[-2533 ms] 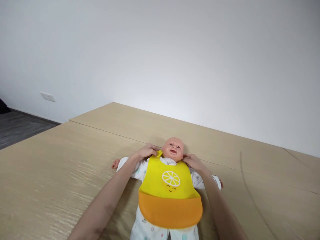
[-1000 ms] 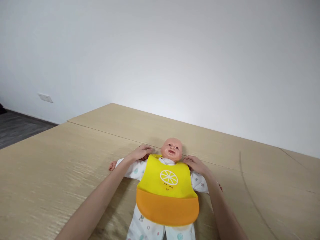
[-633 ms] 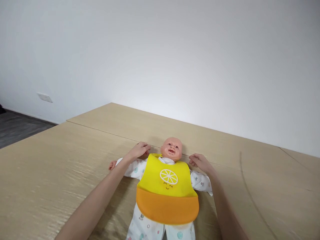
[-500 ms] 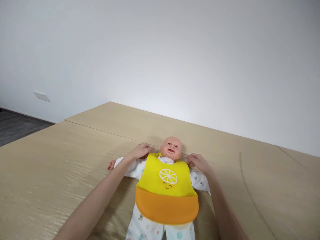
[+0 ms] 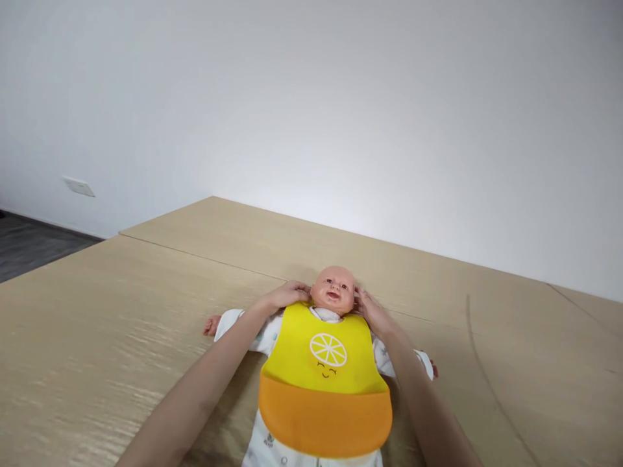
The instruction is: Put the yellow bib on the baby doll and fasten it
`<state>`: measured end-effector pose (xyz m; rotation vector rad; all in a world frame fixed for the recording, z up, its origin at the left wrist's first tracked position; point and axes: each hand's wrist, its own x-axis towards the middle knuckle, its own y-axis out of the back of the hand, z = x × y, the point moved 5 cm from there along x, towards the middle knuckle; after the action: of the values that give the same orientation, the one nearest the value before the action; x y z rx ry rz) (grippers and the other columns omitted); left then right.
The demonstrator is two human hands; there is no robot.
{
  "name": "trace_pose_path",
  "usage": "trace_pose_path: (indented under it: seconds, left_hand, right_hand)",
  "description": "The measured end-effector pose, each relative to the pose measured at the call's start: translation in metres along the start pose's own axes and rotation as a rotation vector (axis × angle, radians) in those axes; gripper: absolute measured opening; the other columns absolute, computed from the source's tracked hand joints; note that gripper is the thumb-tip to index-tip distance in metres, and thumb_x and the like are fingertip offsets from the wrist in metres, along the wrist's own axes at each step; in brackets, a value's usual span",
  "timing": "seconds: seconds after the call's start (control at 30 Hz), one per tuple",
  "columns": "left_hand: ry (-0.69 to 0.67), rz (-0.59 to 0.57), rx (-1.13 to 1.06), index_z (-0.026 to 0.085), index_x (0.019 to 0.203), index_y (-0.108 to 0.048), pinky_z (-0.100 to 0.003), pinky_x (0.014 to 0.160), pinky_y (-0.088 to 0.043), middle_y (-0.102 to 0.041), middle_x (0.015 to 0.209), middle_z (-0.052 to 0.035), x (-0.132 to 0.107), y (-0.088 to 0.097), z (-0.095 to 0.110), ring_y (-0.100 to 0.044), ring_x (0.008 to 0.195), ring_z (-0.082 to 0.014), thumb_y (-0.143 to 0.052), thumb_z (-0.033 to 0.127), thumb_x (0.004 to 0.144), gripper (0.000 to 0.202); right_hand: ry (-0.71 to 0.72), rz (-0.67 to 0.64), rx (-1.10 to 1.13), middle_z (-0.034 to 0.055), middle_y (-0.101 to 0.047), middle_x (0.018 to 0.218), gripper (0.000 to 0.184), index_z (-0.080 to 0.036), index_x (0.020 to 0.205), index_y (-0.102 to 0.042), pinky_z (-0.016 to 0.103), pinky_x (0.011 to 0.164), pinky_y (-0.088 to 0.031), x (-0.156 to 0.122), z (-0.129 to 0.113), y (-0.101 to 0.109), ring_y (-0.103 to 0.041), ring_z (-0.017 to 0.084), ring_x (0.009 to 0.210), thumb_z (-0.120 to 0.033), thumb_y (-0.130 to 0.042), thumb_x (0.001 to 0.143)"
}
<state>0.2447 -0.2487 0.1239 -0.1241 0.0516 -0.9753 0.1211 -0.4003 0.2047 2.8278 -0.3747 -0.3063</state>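
A baby doll (image 5: 333, 290) lies on its back, its head towards the far side, in white printed clothes (image 5: 265, 334). Over its chest is a yellow bib (image 5: 296, 337) with a white citrus slice and a smiling face; an orange catch pocket (image 5: 325, 418) runs along the bottom. My left hand (image 5: 289, 295) is closed at the bib's upper left corner, against the side of the neck. On the other side, my right hand (image 5: 372, 310) closes at the bib's upper right corner, beside the head. Fingertips and neck straps are mostly hidden behind the neck.
A light wood table (image 5: 121, 324) bears the doll, with seams across its top. Behind it stands a white wall (image 5: 341, 117) with a socket plate (image 5: 78, 187) low on the left. Dark floor (image 5: 39, 246) shows past the table's left edge.
Both hands have moved inward, from the doll's shoulders to the sides of its neck and head. The bib's lower edge sits slightly lower in view, and the doll's hand at right now shows.
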Motion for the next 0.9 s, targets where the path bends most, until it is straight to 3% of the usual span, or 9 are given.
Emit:
trace_pose_path:
  seconds: [0.1, 0.17, 0.33, 0.5, 0.73, 0.8, 0.9]
  left_hand:
    - [-0.032, -0.026, -0.097, 0.012, 0.097, -0.061, -0.025, 0.069, -0.043, -0.065, 0.092, -0.0057, -0.002, -0.004, 0.002, -0.056, 0.084, -0.0209, -0.055, 0.022, 0.065, 0.033]
    - [-0.027, -0.024, -0.134, 0.013, 0.100, -0.061, -0.026, 0.075, -0.044, -0.064, 0.098, -0.0057, -0.002, -0.005, 0.002, -0.056, 0.090, -0.0213, -0.056, 0.022, 0.065, 0.036]
    - [-0.009, -0.070, -0.188, 0.016, 0.100, -0.062, -0.029, 0.083, -0.043, -0.063, 0.104, -0.0056, -0.003, -0.011, 0.010, -0.055, 0.097, -0.0221, -0.058, 0.023, 0.064, 0.037]
    - [-0.018, -0.045, -0.308, 0.016, 0.104, -0.059, -0.029, 0.082, -0.044, -0.061, 0.108, -0.0061, -0.007, -0.017, 0.020, -0.055, 0.097, -0.0214, -0.060, 0.023, 0.063, 0.042]
    - [0.072, -0.041, -0.387, 0.017, 0.118, -0.049, -0.030, 0.073, -0.047, -0.063, 0.101, -0.0066, -0.011, -0.018, 0.009, -0.059, 0.087, -0.0214, -0.056, 0.016, 0.060, 0.058]
    - [0.040, -0.065, -0.390, 0.014, 0.120, -0.047, -0.031, 0.075, -0.046, -0.061, 0.106, -0.0088, -0.017, -0.023, 0.010, -0.058, 0.091, -0.0238, -0.055, 0.013, 0.058, 0.062]
    - [-0.083, -0.006, -0.337, 0.014, 0.120, -0.048, -0.034, 0.085, -0.043, -0.054, 0.118, -0.0101, -0.034, -0.033, 0.017, -0.051, 0.104, -0.0265, -0.054, 0.007, 0.056, 0.065]
  right_hand:
    - [-0.065, -0.030, 0.157, 0.0063, -0.055, 0.110, 0.058, -0.024, 0.115, -0.047, 0.030, 0.082, -0.046, 0.001, 0.000, -0.006, -0.055, 0.018, 0.096, -0.066, -0.036, 0.076]
    - [-0.101, 0.021, 0.157, 0.0071, -0.057, 0.104, 0.059, -0.022, 0.114, -0.048, 0.028, 0.077, -0.047, 0.002, 0.002, -0.005, -0.056, 0.018, 0.090, -0.066, -0.035, 0.076]
    - [-0.078, 0.025, 0.278, 0.0056, -0.054, 0.112, 0.048, -0.021, 0.107, -0.054, 0.027, 0.082, -0.047, 0.008, 0.005, -0.006, -0.053, 0.018, 0.099, -0.057, -0.045, 0.076]
    - [-0.053, 0.025, 0.340, 0.0044, -0.054, 0.112, 0.049, -0.022, 0.110, -0.054, 0.026, 0.080, -0.047, 0.008, 0.001, -0.011, -0.053, 0.017, 0.099, -0.056, -0.047, 0.075]
    - [-0.179, 0.147, 0.245, 0.0077, -0.057, 0.105, 0.065, -0.021, 0.117, -0.050, 0.031, 0.075, -0.048, 0.001, 0.004, -0.007, -0.056, 0.020, 0.088, -0.066, -0.045, 0.070]
    - [-0.209, 0.140, 0.246, 0.0075, -0.057, 0.106, 0.065, -0.022, 0.117, -0.051, 0.033, 0.075, -0.048, -0.006, 0.001, -0.009, -0.055, 0.021, 0.090, -0.067, -0.046, 0.069]
    - [-0.242, 0.071, 0.376, 0.0082, -0.053, 0.113, 0.065, -0.020, 0.117, -0.052, 0.033, 0.082, -0.046, -0.022, -0.004, -0.016, -0.053, 0.021, 0.099, -0.065, -0.046, 0.071]
